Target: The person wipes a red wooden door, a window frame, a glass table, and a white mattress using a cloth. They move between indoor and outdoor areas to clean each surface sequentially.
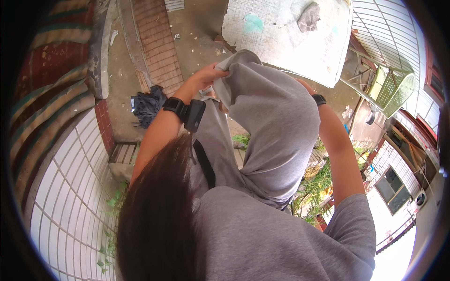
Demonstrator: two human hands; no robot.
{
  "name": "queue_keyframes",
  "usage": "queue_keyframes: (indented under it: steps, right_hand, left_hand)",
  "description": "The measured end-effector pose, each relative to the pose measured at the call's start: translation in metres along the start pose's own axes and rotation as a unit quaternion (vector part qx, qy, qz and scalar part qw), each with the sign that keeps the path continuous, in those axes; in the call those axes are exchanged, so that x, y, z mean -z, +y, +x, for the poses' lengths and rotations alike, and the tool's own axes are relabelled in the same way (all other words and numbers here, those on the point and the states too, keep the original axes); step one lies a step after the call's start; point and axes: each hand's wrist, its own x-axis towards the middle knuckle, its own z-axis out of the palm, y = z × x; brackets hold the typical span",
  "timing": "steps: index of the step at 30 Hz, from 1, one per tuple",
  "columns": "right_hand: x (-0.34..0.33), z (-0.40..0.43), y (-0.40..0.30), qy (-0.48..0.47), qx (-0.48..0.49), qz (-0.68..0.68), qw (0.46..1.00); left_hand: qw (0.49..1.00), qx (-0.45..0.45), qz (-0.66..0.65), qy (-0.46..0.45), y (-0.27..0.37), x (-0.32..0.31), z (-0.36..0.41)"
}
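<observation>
My left hand (211,73) pinches the hem of a grey trouser leg (277,95), worn on my raised, bent leg. The cloth bunches into folds around the thumb. Of my right hand (305,85) only a sliver shows past the far side of the knee; its fingers are hidden behind the cloth. The other grey trouser leg (214,123) points down, with part of a foot in a sandal (209,93) below it. A black strapped device (190,112) sits on my left wrist, and a black band (319,99) circles the right one.
Ahead stands a worn white tabletop (281,38) bearing a crumpled grey cloth (309,17). Dark crumpled fabric (150,107) lies on the concrete floor (197,38) at left, near a brown slatted panel (158,42). A green plastic basket (392,89) is at right. Plants (316,189) grow behind me.
</observation>
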Motion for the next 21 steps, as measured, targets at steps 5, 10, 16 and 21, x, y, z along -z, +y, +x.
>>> queue_keyframes:
  steps: [5, 10, 16, 21]
  right_hand:
    - [0.004, 0.008, 0.049, 0.257, 0.202, -0.373, 0.868]
    - [0.01, -0.034, 0.112, 0.086, 0.275, -0.289, 0.913]
    - [0.012, -0.051, 0.115, -0.039, 0.107, -0.073, 0.991]
    - [0.02, -0.035, 0.095, -0.1, -0.002, 0.095, 0.99]
  left_hand:
    - [0.793, -0.194, 0.472, 0.332, 0.008, -0.017, -0.037]
    - [0.815, -0.348, 0.422, 0.194, -0.016, -0.032, -0.083]
    - [0.995, -0.091, 0.022, -0.036, -0.028, -0.039, -0.075]
    - [0.989, -0.014, -0.113, -0.095, -0.02, -0.043, -0.053]
